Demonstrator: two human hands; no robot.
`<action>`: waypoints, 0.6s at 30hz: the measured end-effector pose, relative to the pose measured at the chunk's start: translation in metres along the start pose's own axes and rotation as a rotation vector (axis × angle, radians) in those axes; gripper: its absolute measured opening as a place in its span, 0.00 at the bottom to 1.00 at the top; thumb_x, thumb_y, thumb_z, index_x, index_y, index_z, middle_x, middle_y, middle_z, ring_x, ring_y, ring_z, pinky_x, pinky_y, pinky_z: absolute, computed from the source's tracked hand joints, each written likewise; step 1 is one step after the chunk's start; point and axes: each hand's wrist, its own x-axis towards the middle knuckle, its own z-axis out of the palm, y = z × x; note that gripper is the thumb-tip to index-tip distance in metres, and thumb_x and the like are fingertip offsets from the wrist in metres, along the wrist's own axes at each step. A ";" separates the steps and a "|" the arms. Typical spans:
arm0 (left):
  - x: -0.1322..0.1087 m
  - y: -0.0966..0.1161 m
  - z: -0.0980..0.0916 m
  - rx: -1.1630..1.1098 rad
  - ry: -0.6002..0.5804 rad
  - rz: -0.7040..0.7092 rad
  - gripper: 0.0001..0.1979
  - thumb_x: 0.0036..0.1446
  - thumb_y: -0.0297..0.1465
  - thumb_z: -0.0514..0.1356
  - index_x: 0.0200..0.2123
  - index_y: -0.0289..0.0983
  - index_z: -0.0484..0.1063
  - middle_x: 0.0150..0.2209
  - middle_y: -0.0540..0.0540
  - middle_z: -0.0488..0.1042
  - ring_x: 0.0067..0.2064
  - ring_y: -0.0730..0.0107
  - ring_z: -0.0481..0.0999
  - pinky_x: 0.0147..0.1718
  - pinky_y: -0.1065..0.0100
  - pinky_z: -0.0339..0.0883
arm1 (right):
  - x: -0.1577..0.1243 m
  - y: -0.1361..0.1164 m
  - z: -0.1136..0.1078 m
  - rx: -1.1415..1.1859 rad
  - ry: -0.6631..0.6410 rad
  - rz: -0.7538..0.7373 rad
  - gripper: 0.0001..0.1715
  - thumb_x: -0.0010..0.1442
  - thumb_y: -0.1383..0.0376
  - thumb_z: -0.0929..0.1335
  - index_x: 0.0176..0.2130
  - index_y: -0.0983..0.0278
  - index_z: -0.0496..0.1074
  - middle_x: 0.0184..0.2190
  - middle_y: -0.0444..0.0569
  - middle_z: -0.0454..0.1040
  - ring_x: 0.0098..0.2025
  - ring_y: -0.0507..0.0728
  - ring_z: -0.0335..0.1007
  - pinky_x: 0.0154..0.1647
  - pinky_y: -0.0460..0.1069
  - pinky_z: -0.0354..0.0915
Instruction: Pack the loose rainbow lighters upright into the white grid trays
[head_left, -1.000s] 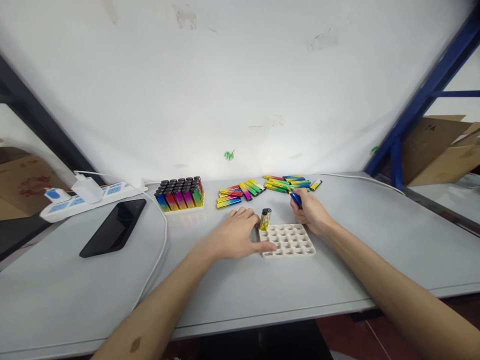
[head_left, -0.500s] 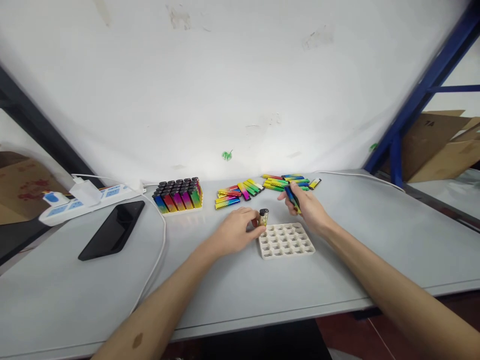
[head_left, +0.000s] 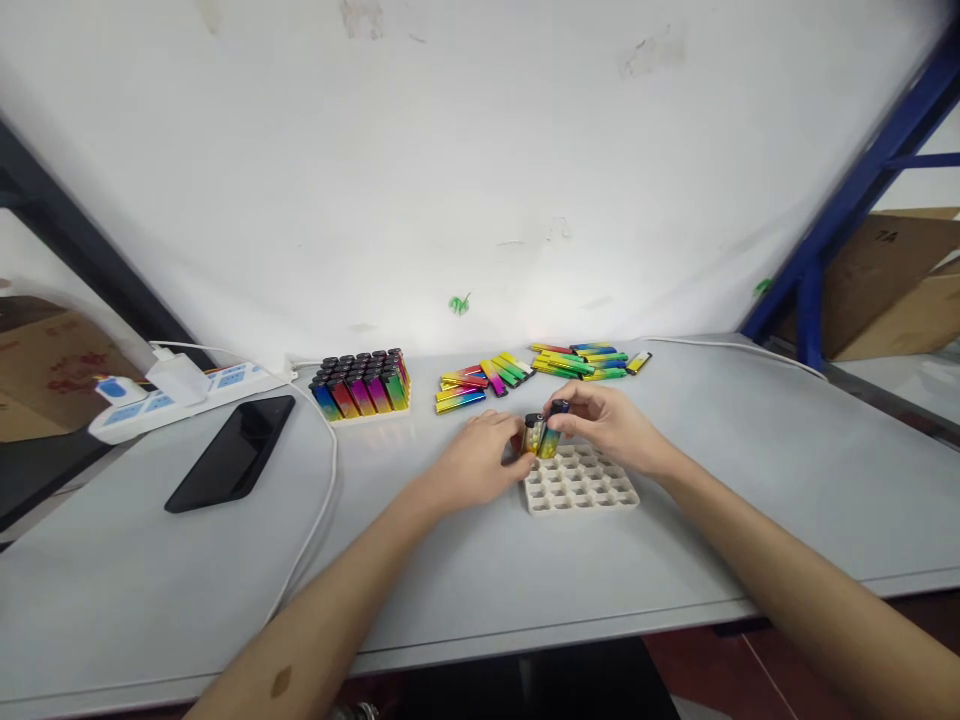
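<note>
A: How far along were the trays?

B: The full tray (head_left: 375,417), toward the back left of the worktop (head_left: 450,570), was packed with upright lighters (head_left: 360,393). The near tray (head_left: 585,507) looked barely started.

A: What were the hands doing?

B: The left hand (head_left: 480,460) had its thumb and fingers around a yellowish lighter (head_left: 533,437) at the near tray's far left corner; the thumb hid its base, so I couldn't tell whether it was seated. The right hand (head_left: 611,425) pinched a blue-and-yellow lighter (head_left: 550,442) near its top, just beside the first, over the back row.

A: And what was left?

B: The other cells in view were unfilled. Loose lighters lay beyond, in a left cluster (head_left: 460,398) and a right cluster (head_left: 577,364).
</note>
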 end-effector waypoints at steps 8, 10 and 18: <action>0.001 0.001 0.004 -0.061 0.019 -0.009 0.12 0.58 0.40 0.59 0.29 0.39 0.64 0.32 0.49 0.70 0.37 0.64 0.69 0.35 0.64 0.61 | -0.002 -0.006 0.000 -0.232 0.040 -0.038 0.17 0.55 0.52 0.72 0.37 0.62 0.74 0.35 0.46 0.75 0.34 0.54 0.67 0.37 0.51 0.64; 0.004 0.001 0.007 -0.108 0.033 -0.017 0.13 0.58 0.41 0.60 0.28 0.39 0.64 0.31 0.50 0.70 0.37 0.64 0.69 0.35 0.65 0.61 | -0.003 -0.008 0.001 -0.252 0.041 -0.044 0.17 0.55 0.51 0.73 0.36 0.61 0.74 0.34 0.46 0.75 0.33 0.54 0.67 0.36 0.51 0.64; 0.010 0.002 0.014 -0.172 0.043 -0.099 0.16 0.56 0.43 0.61 0.25 0.38 0.66 0.29 0.50 0.70 0.35 0.65 0.70 0.32 0.66 0.60 | -0.005 -0.011 -0.001 -0.328 0.052 -0.028 0.17 0.55 0.50 0.72 0.35 0.61 0.74 0.33 0.46 0.76 0.33 0.55 0.68 0.34 0.50 0.64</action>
